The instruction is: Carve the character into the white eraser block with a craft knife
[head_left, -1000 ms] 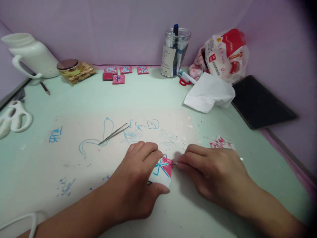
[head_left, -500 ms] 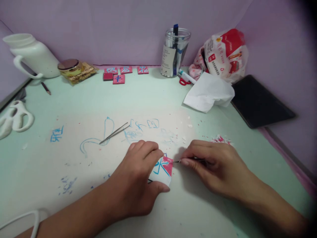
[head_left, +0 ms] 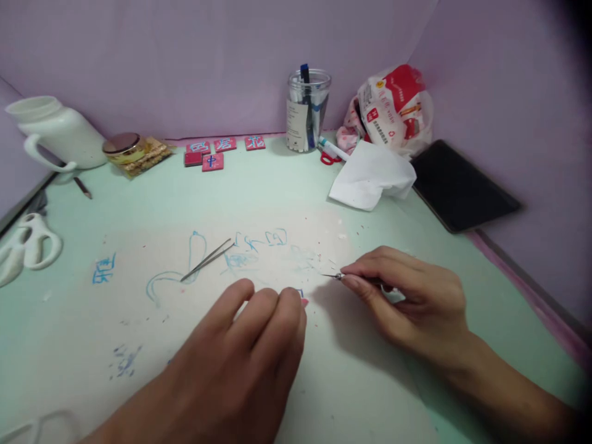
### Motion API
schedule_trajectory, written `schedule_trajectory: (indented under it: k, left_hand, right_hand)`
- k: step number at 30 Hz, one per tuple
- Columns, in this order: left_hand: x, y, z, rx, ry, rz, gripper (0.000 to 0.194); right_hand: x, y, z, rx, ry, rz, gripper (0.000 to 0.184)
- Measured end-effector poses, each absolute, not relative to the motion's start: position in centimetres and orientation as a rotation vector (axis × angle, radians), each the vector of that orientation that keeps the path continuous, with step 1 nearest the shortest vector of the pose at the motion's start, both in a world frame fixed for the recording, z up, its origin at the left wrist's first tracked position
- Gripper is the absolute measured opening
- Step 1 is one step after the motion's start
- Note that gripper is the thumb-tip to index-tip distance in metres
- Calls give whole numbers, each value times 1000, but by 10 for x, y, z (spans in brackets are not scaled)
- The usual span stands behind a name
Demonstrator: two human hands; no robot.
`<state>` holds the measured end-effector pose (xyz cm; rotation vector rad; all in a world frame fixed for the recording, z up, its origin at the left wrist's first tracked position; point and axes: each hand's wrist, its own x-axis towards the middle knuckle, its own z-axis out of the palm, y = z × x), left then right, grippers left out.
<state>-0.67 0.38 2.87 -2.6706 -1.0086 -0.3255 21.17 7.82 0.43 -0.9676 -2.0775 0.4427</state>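
Note:
My left hand is turned with its back to me and its fingers curled over the pink-and-white carving block, hiding nearly all of it. Only a small pink corner of the block peeks out past the fingertips. In a pinch grip, my right hand holds a thin craft knife, its narrow point aimed left and apart from the block. Fine shavings are scattered around the blade tip. Left of the hands, metal tweezers lie on the marked work surface.
Several pink carved tiles sit by the back wall. A pen jar, red scissors handles, white paper and a dark tablet are further right. On the left are a white pitcher and white-handled scissors.
My left hand has turned over, bringing its back toward me and covering the block's blue-marked face. The knife point has come away from the block and moved slightly up. The camera view has shifted.

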Motion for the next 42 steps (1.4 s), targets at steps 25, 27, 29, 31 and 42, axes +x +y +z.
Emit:
schedule_trajectory:
  k: [25, 27, 29, 31, 42]
  left_hand:
    - [-32, 29, 1, -2913, -2016, -667, 42]
    - [-31, 22, -1, -2877, -2042, -678, 43]
    - [-30, 14, -4, -2847, -2057, -687, 46]
    - [-30, 6, -8, -2812, -2066, -706, 49]
    - [-31, 2, -11, -2777, -2087, -740, 53]
  right_hand:
    - [193, 59, -16, -1074, -2042, 655, 12]
    - [193, 57, -18, -1043, -2062, 618, 12]
    - [193, 56, -19, -1017, -2080, 588, 12]
    - [193, 56, -20, -1006, -2089, 558, 12]
    - [185, 53, -20, -831, -2202, 422, 16]
